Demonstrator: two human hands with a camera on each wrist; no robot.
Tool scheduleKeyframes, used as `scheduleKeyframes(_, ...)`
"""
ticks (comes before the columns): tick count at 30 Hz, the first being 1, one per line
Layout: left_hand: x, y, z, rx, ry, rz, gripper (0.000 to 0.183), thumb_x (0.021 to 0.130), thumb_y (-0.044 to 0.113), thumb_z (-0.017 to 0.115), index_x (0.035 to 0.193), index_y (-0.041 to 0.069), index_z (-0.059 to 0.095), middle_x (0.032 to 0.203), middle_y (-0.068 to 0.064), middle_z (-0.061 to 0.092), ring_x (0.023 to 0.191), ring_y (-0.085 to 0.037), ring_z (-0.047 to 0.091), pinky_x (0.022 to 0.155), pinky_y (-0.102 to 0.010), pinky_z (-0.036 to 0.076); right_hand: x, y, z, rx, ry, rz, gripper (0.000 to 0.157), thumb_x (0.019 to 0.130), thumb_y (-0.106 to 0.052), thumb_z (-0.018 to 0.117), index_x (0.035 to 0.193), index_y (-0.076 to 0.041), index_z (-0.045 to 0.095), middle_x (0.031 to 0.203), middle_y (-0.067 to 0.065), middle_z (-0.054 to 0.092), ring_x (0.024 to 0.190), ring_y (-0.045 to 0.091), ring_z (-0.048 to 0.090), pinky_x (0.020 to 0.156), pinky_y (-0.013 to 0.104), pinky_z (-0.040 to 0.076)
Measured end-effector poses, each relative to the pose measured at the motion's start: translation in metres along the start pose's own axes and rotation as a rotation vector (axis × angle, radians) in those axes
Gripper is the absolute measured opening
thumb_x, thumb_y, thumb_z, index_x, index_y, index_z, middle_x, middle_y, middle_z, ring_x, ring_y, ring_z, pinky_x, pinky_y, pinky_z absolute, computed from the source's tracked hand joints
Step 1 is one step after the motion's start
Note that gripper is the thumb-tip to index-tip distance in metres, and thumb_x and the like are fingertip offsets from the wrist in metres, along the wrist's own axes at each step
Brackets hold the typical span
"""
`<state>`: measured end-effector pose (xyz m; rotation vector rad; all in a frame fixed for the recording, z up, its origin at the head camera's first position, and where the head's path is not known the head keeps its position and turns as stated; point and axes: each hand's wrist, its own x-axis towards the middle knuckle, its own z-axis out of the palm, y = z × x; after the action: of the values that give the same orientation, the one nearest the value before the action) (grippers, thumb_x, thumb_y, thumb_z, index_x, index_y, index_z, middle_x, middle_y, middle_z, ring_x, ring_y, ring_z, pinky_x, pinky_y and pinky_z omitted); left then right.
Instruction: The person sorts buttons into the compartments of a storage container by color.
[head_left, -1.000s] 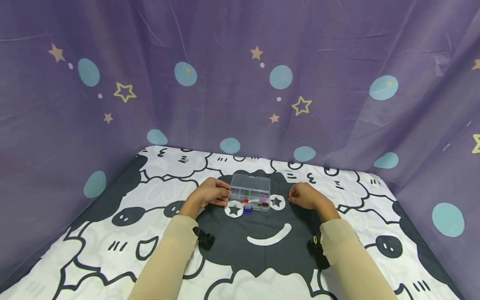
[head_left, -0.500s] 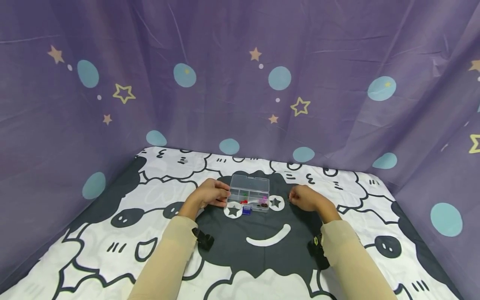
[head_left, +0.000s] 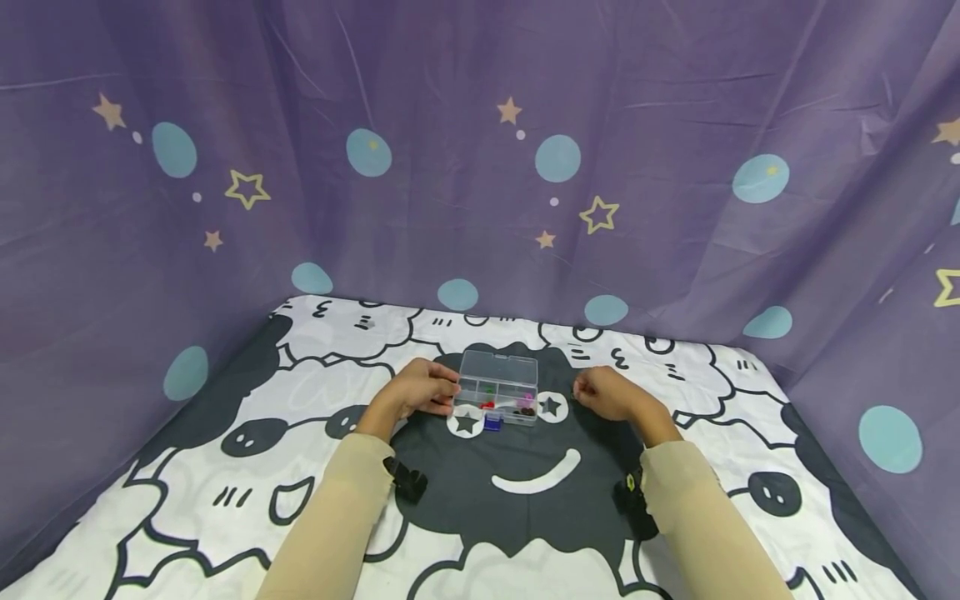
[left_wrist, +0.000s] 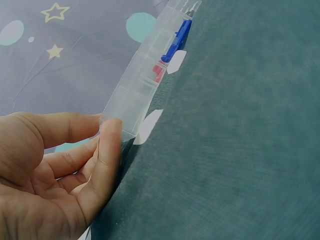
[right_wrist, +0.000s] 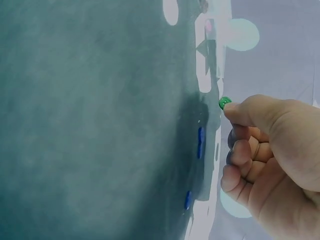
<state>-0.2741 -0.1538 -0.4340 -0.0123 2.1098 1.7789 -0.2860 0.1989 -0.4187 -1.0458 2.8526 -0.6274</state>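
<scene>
A clear plastic compartment box [head_left: 498,368] stands with its lid raised on the dark sheep face of the cloth. Small red, green, pink and dark pieces lie in its compartments, and a blue latch [left_wrist: 177,42] juts from its front. My left hand [head_left: 422,388] holds the box's left end between thumb and fingers. To the right of the box, my right hand [head_left: 606,393] pinches a small green button [right_wrist: 225,103] between thumb and forefinger, above the cloth. Its other fingers are curled in. In the head view the button is mostly hidden by the fingers.
Two small blue pieces lie on the cloth below my right hand, a longer one [right_wrist: 201,142] and a shorter one [right_wrist: 187,200]. The sheep-print cloth [head_left: 536,517] covers the surface. A purple curtain [head_left: 450,225] with stars and dots hangs behind and at both sides.
My right hand has shifted slightly left toward the box, still pinching. The left hand keeps its hold on the box, and the head view has tilted up a little.
</scene>
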Motion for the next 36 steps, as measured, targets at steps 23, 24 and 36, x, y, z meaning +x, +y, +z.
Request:
scheduleKeyframes(23,0.0,-0.002,0.001,0.0,0.016,-0.007,0.027,0.088,0.005,0.067,0.114,0.001,0.063,0.099,-0.018,0.06,0.072,-0.025,0.064,0.069,-0.038,0.061,0.019,-0.024,0.007,0.06,0.023,-0.045,0.015,0.095,-0.005,0.053,0.083,-0.003,0.062,0.062,-0.006,0.045,0.054,0.007,0.039,0.055,0.024,0.041)
scheduleKeyframes(24,0.0,-0.001,0.001,0.0,0.015,-0.004,0.027,0.088,0.005,0.067,0.114,0.001,0.063,0.099,-0.018,0.06,0.072,-0.025,0.064,0.069,-0.038,0.061,0.02,-0.026,0.007,0.062,0.024,-0.047,0.015,0.095,-0.005,0.053,0.083,-0.003,0.062,0.062,-0.006,0.045,0.054,0.007,0.039,0.055,0.025,0.041)
scheduleKeyframes(36,0.0,0.0,0.001,-0.003,0.016,-0.003,0.026,0.088,0.005,0.066,0.114,0.001,0.063,0.098,-0.018,0.06,0.072,-0.025,0.064,0.068,-0.038,0.061,0.035,-0.043,0.013,0.096,0.016,-0.045,0.015,0.097,-0.009,0.051,0.086,-0.006,0.061,0.061,-0.006,0.045,0.052,0.007,0.039,0.05,0.023,0.039)
